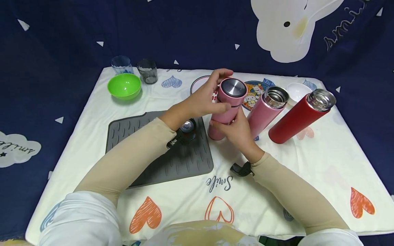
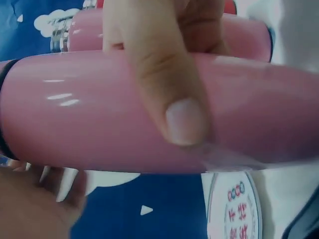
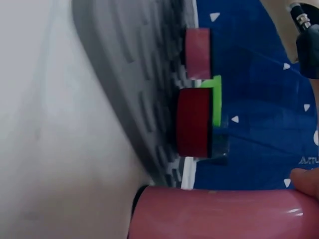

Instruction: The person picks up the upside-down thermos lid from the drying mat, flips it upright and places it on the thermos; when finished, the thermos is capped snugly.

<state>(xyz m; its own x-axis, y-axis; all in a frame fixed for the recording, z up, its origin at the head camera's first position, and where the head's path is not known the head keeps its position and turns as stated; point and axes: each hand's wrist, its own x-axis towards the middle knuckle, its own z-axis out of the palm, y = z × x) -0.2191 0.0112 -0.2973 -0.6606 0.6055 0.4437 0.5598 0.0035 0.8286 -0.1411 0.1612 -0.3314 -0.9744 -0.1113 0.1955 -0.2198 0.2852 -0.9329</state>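
A pink thermos (image 1: 222, 118) with a steel-topped lid (image 1: 234, 87) is between both hands, its base close over the tablecloth. My left hand (image 1: 199, 99) reaches round the lid, fingers behind it and thumb on the near side by the seam. Lower down, my right hand (image 1: 241, 132) grips the body; its thumb lies across the pink side in the left wrist view. Just right stand an open pink thermos (image 1: 264, 114) and an open red thermos (image 1: 298, 119). On the mat in the right wrist view sit a red cap (image 3: 193, 122) and a pink cap (image 3: 198, 53).
The grey drying mat (image 1: 172, 167) lies under the left forearm. At the back left are a green bowl (image 1: 124, 86), a clear glass (image 1: 121, 64) and a dark glass (image 1: 147, 71). A white bowl (image 1: 297, 91) and a patterned plate (image 1: 253, 94) are behind the thermoses.
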